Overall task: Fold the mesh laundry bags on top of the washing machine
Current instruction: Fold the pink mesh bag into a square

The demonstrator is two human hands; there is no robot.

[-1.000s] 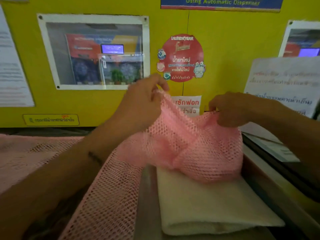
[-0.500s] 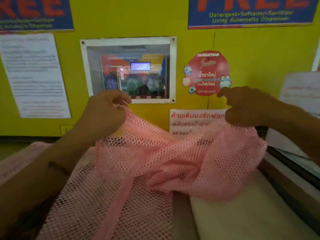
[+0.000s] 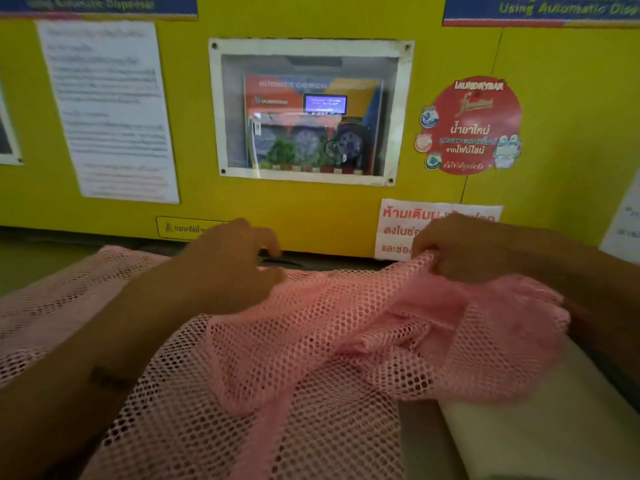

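Pinching the pink mesh laundry bag [image 3: 311, 341], the right hand [image 3: 460, 251] grips its edge; the left hand [image 3: 235, 268] is blurred, its grip unclear.

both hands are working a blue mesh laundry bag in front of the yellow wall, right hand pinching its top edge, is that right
Not quite: the mesh laundry bag is pink, not blue, as the head view shows. The rest holds: both hands work it in front of the yellow wall, the right hand pinching its top edge, the left hand beside it.
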